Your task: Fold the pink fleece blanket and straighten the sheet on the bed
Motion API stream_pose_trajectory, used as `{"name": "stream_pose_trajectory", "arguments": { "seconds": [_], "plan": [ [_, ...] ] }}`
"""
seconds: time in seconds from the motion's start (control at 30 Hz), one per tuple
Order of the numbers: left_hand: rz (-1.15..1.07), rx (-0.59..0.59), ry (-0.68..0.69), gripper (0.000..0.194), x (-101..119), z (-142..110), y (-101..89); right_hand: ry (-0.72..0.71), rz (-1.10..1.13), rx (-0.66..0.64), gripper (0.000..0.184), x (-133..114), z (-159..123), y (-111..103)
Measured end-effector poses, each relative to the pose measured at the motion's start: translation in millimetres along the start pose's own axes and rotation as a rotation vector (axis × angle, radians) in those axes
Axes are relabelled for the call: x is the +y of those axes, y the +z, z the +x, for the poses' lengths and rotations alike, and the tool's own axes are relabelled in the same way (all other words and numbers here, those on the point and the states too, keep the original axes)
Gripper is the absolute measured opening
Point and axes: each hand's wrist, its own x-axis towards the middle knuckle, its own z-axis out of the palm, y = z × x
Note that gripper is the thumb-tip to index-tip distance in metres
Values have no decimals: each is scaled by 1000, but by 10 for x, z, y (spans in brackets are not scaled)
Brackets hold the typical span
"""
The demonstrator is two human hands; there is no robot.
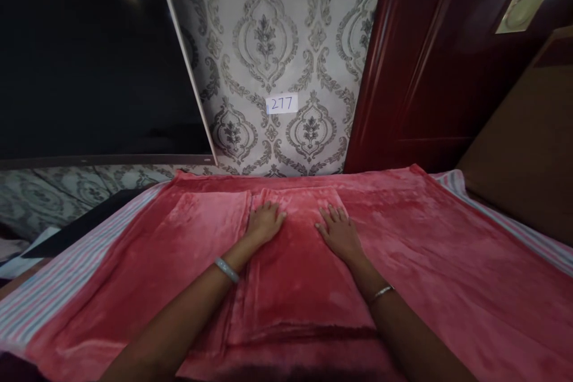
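A folded piece of red plush cloth [304, 274] lies in the middle, its long sides running away from me and its layered near edge facing me. My left hand [267, 222] rests flat near its far left edge, fingers spread. Near the far right edge, my right hand [339, 231] also lies palm down with its fingers apart. Neither hand grips anything. Left of the folded piece is another flat, folded-looking panel of the same red plush [208, 239]; whether the two are joined I cannot tell. Beneath them spreads a large red plush blanket [447, 250].
A striped sheet [85, 268] shows past the blanket's left and right sides. Behind stands a patterned wall with a paper label [282, 104] reading 277. A large dark screen [98, 71] is at left, a dark red panel [412, 71] and a brown box [528, 137] at right.
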Motion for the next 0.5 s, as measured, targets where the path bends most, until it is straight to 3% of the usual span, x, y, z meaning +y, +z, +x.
{"name": "stream_pose_trajectory", "arguments": {
  "seconds": [0.07, 0.2, 0.33, 0.5],
  "plan": [
    [34, 36, 50, 55, -90, 185, -45, -3, 12, 11, 56, 8, 9, 14],
    [93, -85, 24, 68, -357, 457, 124, -1, 4, 12, 54, 26, 4, 25],
    [75, -94, -44, 72, -528, 529, 352, 14, -2, 2, 54, 37, 7, 28],
    [-34, -40, -34, 72, -579, 522, 393, -16, 62, 63, 52, 90, 39, 103]
  ]
}}
